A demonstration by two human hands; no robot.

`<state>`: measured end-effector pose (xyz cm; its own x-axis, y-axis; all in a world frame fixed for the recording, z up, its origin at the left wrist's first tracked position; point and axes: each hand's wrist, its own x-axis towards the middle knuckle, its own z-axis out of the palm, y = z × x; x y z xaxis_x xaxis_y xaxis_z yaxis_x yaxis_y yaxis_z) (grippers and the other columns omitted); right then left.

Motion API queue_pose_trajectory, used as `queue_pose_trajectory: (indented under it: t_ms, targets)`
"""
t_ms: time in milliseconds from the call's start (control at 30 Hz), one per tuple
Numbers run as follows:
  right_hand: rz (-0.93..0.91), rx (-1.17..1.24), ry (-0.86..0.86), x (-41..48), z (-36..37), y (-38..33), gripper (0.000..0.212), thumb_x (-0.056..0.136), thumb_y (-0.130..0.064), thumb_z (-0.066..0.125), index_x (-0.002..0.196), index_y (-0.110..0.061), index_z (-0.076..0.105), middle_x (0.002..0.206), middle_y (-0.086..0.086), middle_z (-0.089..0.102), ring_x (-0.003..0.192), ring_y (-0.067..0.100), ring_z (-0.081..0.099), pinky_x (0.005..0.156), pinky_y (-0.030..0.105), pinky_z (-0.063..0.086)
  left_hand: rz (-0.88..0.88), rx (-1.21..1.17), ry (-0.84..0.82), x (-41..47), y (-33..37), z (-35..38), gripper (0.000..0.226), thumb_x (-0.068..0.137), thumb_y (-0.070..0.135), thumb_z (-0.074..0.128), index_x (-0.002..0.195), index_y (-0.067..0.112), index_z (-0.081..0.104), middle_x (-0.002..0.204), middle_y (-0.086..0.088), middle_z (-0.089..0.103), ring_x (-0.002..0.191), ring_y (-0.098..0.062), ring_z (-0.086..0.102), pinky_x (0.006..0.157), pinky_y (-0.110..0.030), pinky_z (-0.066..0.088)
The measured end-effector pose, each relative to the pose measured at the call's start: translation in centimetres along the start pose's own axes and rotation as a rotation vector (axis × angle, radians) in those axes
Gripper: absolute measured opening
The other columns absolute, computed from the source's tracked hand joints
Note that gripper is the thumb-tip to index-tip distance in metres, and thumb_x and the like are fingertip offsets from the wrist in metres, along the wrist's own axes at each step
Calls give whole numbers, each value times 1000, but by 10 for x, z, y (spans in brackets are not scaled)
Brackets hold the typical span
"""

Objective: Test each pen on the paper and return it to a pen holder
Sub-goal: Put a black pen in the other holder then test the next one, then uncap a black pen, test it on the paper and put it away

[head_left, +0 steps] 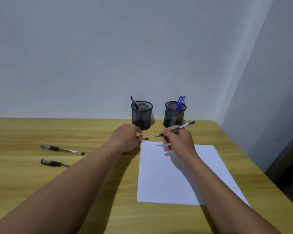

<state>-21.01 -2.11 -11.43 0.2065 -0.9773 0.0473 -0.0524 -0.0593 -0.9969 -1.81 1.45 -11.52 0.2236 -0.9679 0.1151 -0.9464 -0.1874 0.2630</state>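
Wood-grain worktop (32,132), yellowish, against a pale wall. White paper (179,179) lies right of centre. Two black mesh holders stand at the far edge: left holder (142,115) contains one black pen (134,103), leaning left; right holder (174,114) contains two blue-capped pens (180,103).

Right hand (178,141) pinches an uncapped pen (183,126) in a writing grip, tip pointing left, just above the paper's far edge; whether the tip touches paper cannot be told. Back end points up-right, in front of the right holder.

Left hand (126,139) is curled, fingers closed around a small dark cap (145,139) whose end shows just beyond the paper's far-left corner.

Two more capped pens lie on the worktop well to the left: far pen (62,149), near pen (54,162), the latter partly hidden by the left forearm.
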Motion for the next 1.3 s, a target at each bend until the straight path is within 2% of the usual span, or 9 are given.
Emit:
queue_pose_trajectory:
  t_ms: [133,267,400,633,833,900,1000,1133,1300]
  targets:
    - [53,73,7,8,2,0,19,97,-12,66,81,-3,72,66,7,64,54,18,56,54,33,53,19,24,45,9,-4,10,17,92,33,62,105,30,72,107,2,71,103,-24,60,79,-34,50]
    - [38,122,-6,9,3,-4,15,97,-11,67,88,-2,74,70,9,69,59,14,63,54,26,58,37,-214,206,3,-5,2,16,88,28,66,102,26,74,99,9,73,93,-16,65,74,-29,48]
    - [14,199,-35,5,5,-13,13,95,-15,71,90,-4,75,74,6,71,65,8,67,55,23,59,124,-355,240,-13,7,-19,13,87,18,69,98,22,75,88,8,74,84,-10,67,78,-28,51]
    - [-47,260,-80,-13,0,-38,10,95,-14,71,87,-7,74,71,4,71,64,8,69,58,22,60,143,-516,289,-42,18,-46,8,86,19,74,93,23,75,83,12,74,76,0,67,68,-11,44]
    - [-34,289,-200,-31,-5,-63,9,95,-13,70,86,-10,72,71,2,72,65,9,69,60,22,59,152,-761,232,-61,36,-70,14,86,14,74,84,28,75,75,7,76,67,-1,65,71,-18,51]
    - [-23,343,-215,-36,-6,-70,9,95,-12,70,86,-9,71,69,2,72,64,9,69,60,21,60,130,-945,207,-66,41,-75,13,88,8,71,87,20,77,81,-7,76,69,-9,65,72,-24,56]
    - [-25,394,-227,-41,-5,-76,10,95,-9,69,85,-7,70,66,3,70,60,9,67,63,22,61,81,-1130,209,-74,48,-80,11,88,2,70,96,5,76,91,-20,75,74,-14,67,73,-22,59]
    - [-36,409,-244,-48,-6,-79,12,95,-9,69,83,-7,70,65,4,70,61,11,67,66,24,61,63,-1188,206,-82,50,-83,11,88,0,68,94,4,76,78,-10,72,68,-9,65,69,-20,56]
    - [-10,367,-286,-53,-12,-83,3,91,-12,74,90,-12,71,79,4,74,75,13,73,67,30,61,-5,-1264,170,-88,48,-86,10,90,0,65,95,1,73,80,-10,67,74,-17,65,77,-33,60]
